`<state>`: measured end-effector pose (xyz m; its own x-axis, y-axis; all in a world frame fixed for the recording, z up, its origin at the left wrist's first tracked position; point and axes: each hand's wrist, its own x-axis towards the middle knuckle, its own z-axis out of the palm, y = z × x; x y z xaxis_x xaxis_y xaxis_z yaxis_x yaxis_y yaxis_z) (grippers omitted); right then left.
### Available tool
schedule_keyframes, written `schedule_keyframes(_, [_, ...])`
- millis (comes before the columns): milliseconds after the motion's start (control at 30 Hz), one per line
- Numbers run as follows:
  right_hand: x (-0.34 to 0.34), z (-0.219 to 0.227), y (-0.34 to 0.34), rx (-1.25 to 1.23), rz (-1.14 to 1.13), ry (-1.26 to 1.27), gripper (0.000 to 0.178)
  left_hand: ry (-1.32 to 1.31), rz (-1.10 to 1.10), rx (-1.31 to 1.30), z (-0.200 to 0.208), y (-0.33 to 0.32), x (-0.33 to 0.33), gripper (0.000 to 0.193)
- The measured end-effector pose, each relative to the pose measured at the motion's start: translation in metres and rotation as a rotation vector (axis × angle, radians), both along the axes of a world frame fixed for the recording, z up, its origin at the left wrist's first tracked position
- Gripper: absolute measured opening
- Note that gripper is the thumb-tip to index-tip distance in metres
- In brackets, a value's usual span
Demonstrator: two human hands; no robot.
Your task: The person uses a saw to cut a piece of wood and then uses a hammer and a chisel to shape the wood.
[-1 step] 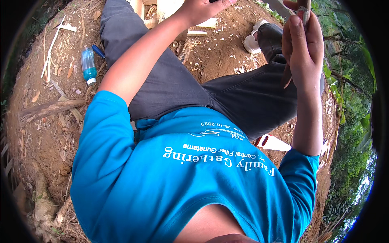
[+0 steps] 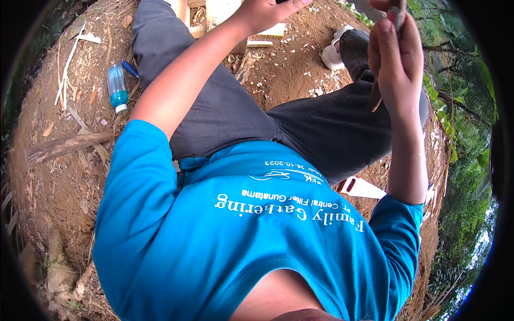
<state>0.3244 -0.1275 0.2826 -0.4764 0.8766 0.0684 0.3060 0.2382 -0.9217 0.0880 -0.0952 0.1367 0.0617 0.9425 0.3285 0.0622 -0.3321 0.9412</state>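
My left hand (image 2: 265, 15) is at the top edge, above wooden blocks. Its thumb stretches to the right and its fingers are cut off by the frame; a sliver of something dark shows by the thumb. My right hand (image 2: 397, 61) is raised at the upper right, its fingers wrapped round a brown wooden handle (image 2: 375, 98). The handle's lower end sticks out under the palm, and a thin upper part rises past the thumb. A grey flat piece, perhaps a blade (image 2: 368, 9), shows beside that hand; whether it joins the handle is hidden.
Pale wooden blocks (image 2: 221, 9) lie beyond my left forearm. On the dirt at left are a bottle of blue liquid (image 2: 116, 87), a blue pen-like object (image 2: 129, 68) and a branch (image 2: 67, 146). A saw with an orange-and-white handle (image 2: 350, 185) lies beside my right hip. Greenery borders the right.
My right hand has shifted slightly left with the wooden handle, whose lower end hangs a little further left. My left hand has hardly moved.
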Motion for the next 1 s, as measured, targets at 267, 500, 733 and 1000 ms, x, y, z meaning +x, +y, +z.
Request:
schedule_keyframes(267, [-0.016, -0.006, 0.001, 0.140, 0.003, 0.185, 0.020, 0.039, 0.004, -0.069, -0.004, 0.003, 0.006, 0.029])
schedule_keyframes(500, [-0.013, 0.005, -0.003, -0.029, -0.038, 0.076, 0.020, 0.140, 0.011, -0.188, -0.001, 0.007, 0.007, 0.031])
schedule_keyframes(733, [-0.005, -0.009, -0.003, 0.014, -0.001, 0.129, 0.018, 0.109, -0.017, -0.075, -0.007, 0.006, 0.013, 0.028])
schedule_keyframes(1000, [-0.014, -0.019, -0.005, -0.016, -0.015, 0.050, 0.016, 0.066, -0.037, -0.081, -0.017, 0.004, 0.003, 0.028])
